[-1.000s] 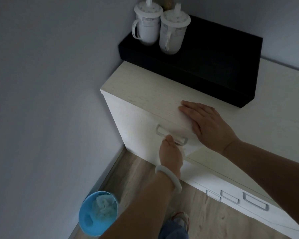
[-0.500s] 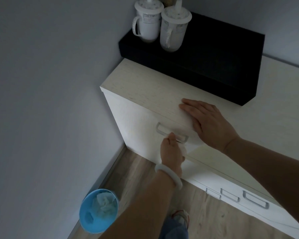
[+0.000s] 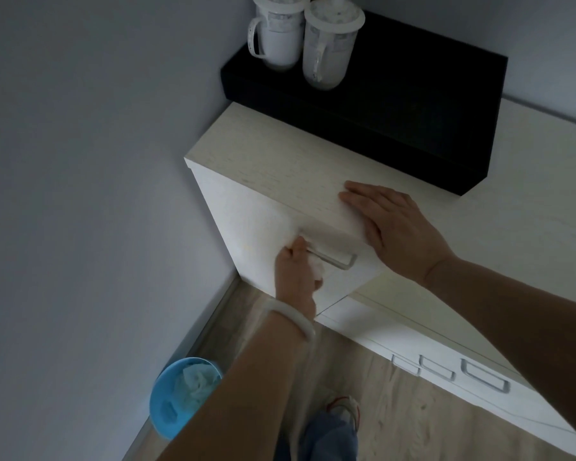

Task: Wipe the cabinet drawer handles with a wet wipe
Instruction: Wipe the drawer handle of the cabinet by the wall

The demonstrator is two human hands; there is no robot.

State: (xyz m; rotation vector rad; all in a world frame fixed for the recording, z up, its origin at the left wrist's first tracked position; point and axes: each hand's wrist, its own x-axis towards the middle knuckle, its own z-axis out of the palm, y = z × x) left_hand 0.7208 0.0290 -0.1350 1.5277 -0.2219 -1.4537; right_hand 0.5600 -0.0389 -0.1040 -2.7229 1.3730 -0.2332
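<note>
A pale wood cabinet (image 3: 266,161) stands in the corner. Its top drawer has a metal bar handle (image 3: 336,257). My left hand (image 3: 295,271), with a pale bangle on the wrist, grips a white wet wipe (image 3: 317,266) against the left end of that handle. My right hand (image 3: 393,224) lies flat with straight fingers on the cabinet top, just above the drawer. Lower right, three more metal drawer handles (image 3: 484,379) show on the lower cabinet fronts.
A black box (image 3: 413,104) sits on the cabinet top at the back, carrying two white lidded mugs (image 3: 330,44). A blue bin (image 3: 167,410) with crumpled wipes stands on the wooden floor by the left wall. My foot (image 3: 343,410) is near the cabinet.
My left hand has slid with the wipe from the middle of the handle to its left end. My right hand stays flat on the cabinet top.
</note>
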